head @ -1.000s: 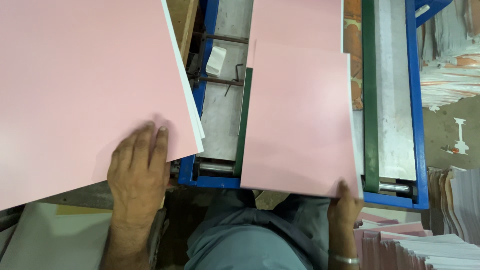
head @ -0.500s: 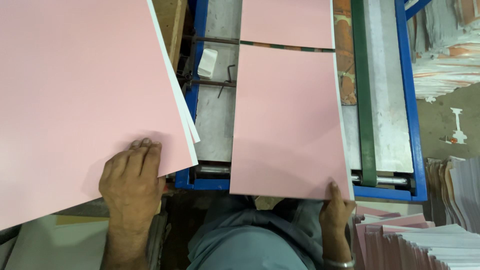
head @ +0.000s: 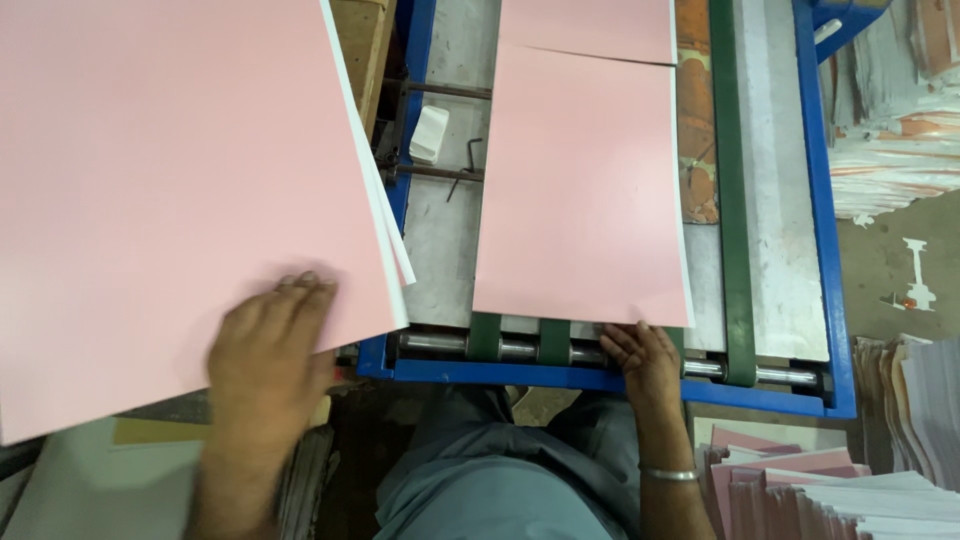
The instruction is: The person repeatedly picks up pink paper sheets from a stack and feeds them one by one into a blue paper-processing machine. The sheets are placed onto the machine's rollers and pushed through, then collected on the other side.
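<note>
My left hand (head: pixel 265 345) lies flat, fingers together, on the near corner of a large stack of pink sheets (head: pixel 170 190) at the left. On the blue-framed conveyor (head: pixel 600 375) a single pink sheet (head: pixel 585 190) lies flat on the belts. At that sheet's near edge my right hand (head: pixel 640 355) touches it with its fingertips, holding nothing. A second pink sheet (head: pixel 590 25) lies further up the conveyor, its near edge overlapping the first one.
Green belts (head: pixel 728 200) run along the grey conveyor bed over steel rollers at the near end. Stacks of pink and white paper (head: pixel 830 490) stand at the lower right, more paper piles (head: pixel 895 110) at the upper right. A small white block (head: pixel 430 133) sits between stack and conveyor.
The pink sheet on the conveyor has travelled away from me, uncovering the rollers at the near end. My right hand moved up to its near edge. My left hand shifted slightly on the stack.
</note>
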